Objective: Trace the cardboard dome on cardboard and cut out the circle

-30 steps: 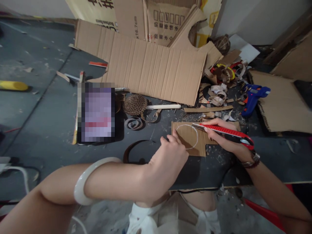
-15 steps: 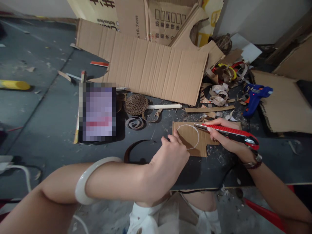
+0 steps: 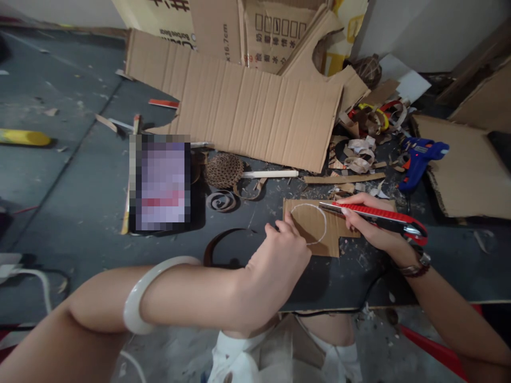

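Observation:
A small cardboard piece (image 3: 332, 246) lies on the dark table, with a white circle drawn on it. At its left edge my left hand (image 3: 285, 255) holds it, fingers bent and pressed against the board; the fingertips are partly hidden. My right hand (image 3: 369, 223) is closed around a red utility knife (image 3: 375, 214). The knife's blade points left, and its tip is at the upper right of the drawn circle. Whether the blade has gone into the board, I cannot tell.
Behind lies a large corrugated cardboard sheet (image 3: 239, 111). A blue glue gun (image 3: 417, 162) and paper scraps (image 3: 359, 154) are at the right. Left of my hands are a blurred-out screen (image 3: 162, 186), a coiled cardboard ball (image 3: 223, 170), a white pen (image 3: 271, 174) and a paper coil (image 3: 221, 201).
The knife and my right hand have shifted very slightly right, along with a small shift of the whole view. My left hand keeps its place on the cardboard piece.

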`<state>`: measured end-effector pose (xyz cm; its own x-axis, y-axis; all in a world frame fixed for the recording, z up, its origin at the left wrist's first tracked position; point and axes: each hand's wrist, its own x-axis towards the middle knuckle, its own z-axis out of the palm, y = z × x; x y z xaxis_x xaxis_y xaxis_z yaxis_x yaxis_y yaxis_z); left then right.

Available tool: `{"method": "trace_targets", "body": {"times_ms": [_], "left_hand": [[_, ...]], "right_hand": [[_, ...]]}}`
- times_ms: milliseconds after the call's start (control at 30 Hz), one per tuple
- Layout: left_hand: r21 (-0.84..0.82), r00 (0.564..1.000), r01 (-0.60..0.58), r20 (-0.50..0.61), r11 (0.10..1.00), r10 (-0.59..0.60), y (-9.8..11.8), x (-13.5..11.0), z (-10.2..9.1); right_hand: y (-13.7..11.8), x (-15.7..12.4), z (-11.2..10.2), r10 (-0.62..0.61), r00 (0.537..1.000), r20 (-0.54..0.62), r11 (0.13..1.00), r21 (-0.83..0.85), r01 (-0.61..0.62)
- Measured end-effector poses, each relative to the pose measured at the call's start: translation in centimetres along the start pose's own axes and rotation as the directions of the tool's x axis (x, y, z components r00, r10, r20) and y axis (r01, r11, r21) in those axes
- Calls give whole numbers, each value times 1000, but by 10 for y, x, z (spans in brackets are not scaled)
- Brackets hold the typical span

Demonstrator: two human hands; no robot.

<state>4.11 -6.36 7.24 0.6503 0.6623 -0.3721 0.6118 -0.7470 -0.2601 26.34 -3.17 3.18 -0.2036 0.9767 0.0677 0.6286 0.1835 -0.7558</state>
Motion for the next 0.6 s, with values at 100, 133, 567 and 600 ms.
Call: {"method": "trace_targets", "body": {"times_ms": [100, 133, 567, 600], "left_hand": [[-11, 1000, 1, 20, 1000, -1, -1, 0, -2], [-16, 1000, -1, 29, 1000, 2, -1, 0, -3], [-9, 994, -44, 101, 999, 45, -5, 1, -11], [-12, 993, -47, 107, 999, 48, -5, 1, -11]], "right_hand": [[1, 0, 1, 15, 1000, 4, 1000, 9, -15], [1, 0, 1, 16, 1000, 5, 1000, 12, -16], [-7, 1, 0, -117, 993, 11, 992, -52, 117], [-8, 1, 0, -130, 991, 16, 990, -53, 130]]}}
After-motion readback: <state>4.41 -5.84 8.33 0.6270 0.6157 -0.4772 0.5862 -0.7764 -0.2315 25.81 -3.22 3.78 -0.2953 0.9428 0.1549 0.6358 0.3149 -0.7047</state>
